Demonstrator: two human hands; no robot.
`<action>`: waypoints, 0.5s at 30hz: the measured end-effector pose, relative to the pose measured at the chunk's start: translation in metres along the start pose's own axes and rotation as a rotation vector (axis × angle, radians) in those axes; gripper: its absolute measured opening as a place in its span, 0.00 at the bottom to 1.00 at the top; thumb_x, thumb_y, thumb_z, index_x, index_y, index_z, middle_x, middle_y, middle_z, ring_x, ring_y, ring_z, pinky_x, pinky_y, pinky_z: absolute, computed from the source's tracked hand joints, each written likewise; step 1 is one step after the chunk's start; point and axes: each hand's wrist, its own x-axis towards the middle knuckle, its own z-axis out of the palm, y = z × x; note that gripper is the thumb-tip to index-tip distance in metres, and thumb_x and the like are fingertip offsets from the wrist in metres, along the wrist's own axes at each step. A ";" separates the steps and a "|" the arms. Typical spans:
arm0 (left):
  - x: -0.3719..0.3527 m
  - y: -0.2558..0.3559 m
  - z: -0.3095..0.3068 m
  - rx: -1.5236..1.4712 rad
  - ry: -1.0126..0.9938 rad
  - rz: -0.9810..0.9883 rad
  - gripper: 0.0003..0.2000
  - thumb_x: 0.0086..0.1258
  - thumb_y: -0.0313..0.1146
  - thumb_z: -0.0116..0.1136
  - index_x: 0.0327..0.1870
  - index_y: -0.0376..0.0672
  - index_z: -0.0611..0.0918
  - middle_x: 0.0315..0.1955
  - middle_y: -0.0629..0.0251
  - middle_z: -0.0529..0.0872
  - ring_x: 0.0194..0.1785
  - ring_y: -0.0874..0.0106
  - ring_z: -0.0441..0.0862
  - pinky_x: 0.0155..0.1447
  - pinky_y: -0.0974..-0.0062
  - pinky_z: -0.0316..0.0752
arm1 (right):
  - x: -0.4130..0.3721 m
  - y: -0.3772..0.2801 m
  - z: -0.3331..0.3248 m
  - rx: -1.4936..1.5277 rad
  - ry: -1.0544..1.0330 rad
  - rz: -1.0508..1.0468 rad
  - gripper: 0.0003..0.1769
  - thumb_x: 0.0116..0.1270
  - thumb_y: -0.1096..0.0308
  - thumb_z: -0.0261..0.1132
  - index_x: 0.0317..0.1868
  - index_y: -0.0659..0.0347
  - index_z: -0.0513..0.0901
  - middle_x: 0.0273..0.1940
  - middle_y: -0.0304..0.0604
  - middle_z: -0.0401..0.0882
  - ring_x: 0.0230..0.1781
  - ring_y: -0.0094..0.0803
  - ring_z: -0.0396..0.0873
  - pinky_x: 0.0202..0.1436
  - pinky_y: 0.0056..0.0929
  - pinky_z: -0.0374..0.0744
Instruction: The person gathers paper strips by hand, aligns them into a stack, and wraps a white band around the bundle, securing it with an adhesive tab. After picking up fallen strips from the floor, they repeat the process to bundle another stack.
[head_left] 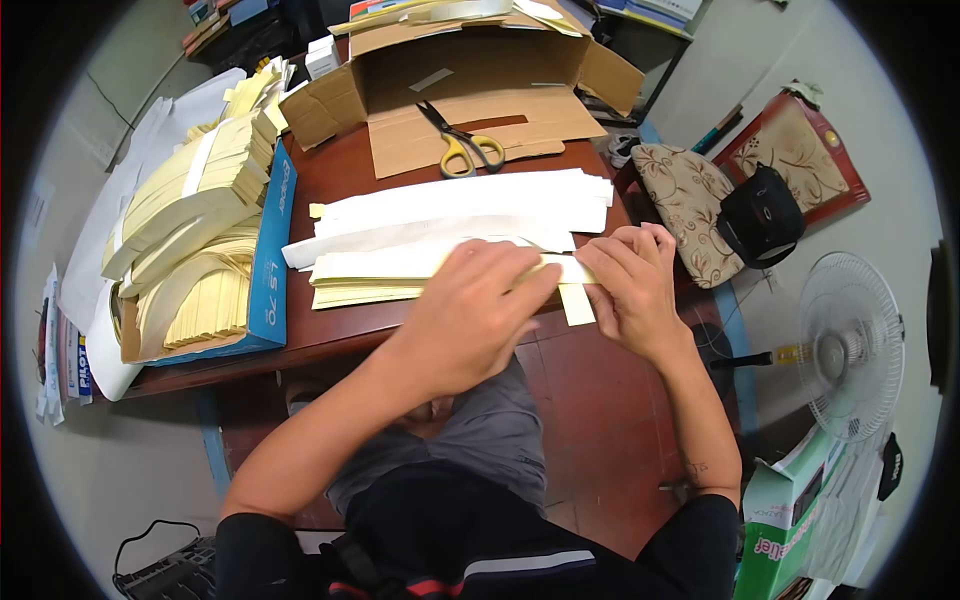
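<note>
My left hand (475, 310) is closed over a white paper strip (570, 268), its fingers pressed together near the table's front edge. At the strip's right end my right hand (635, 285) pinches the same paper between thumb and fingers. A short yellow paper piece (577, 305) hangs down between the hands, past the table edge. Beneath and left of my left hand lies a stack of yellow and white strips (365, 285). Behind it are more white paper strips (460, 205), laid lengthwise. My palms and fingers hide part of the paper.
Scissors (448, 132) with yellow-and-black handles lie on the flap of an open cardboard box (390, 90) at the back. A blue box (268, 270) full of bundled yellow strips stands left. To the right are a patterned chair (680, 190) and a fan (840, 350).
</note>
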 end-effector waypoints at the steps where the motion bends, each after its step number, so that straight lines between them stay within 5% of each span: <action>1: 0.010 -0.005 0.014 -0.043 0.014 0.010 0.26 0.61 0.26 0.73 0.63 0.41 0.83 0.58 0.52 0.85 0.62 0.52 0.84 0.67 0.55 0.77 | -0.002 0.001 -0.001 -0.002 -0.001 0.002 0.23 0.54 0.71 0.77 0.53 0.57 0.85 0.49 0.36 0.85 0.52 0.39 0.77 0.65 0.52 0.66; 7: 0.031 -0.021 0.047 -0.095 0.029 0.003 0.16 0.61 0.22 0.71 0.51 0.42 0.90 0.50 0.57 0.93 0.49 0.55 0.92 0.52 0.61 0.87 | -0.009 0.001 0.004 0.064 0.074 0.054 0.24 0.52 0.71 0.78 0.52 0.56 0.86 0.52 0.36 0.86 0.53 0.38 0.79 0.65 0.51 0.66; 11: 0.030 -0.023 0.051 -0.108 0.082 0.005 0.12 0.63 0.23 0.71 0.47 0.43 0.92 0.48 0.57 0.94 0.46 0.56 0.92 0.49 0.62 0.88 | -0.015 -0.008 0.012 0.120 0.335 0.038 0.21 0.49 0.71 0.79 0.46 0.54 0.87 0.49 0.38 0.86 0.50 0.41 0.80 0.58 0.47 0.70; 15: 0.030 -0.022 0.052 -0.111 0.066 -0.003 0.11 0.64 0.24 0.72 0.47 0.42 0.92 0.48 0.58 0.94 0.47 0.56 0.92 0.49 0.63 0.88 | -0.018 -0.002 0.023 0.180 0.327 -0.066 0.13 0.50 0.76 0.77 0.38 0.56 0.87 0.47 0.40 0.87 0.51 0.45 0.84 0.61 0.50 0.77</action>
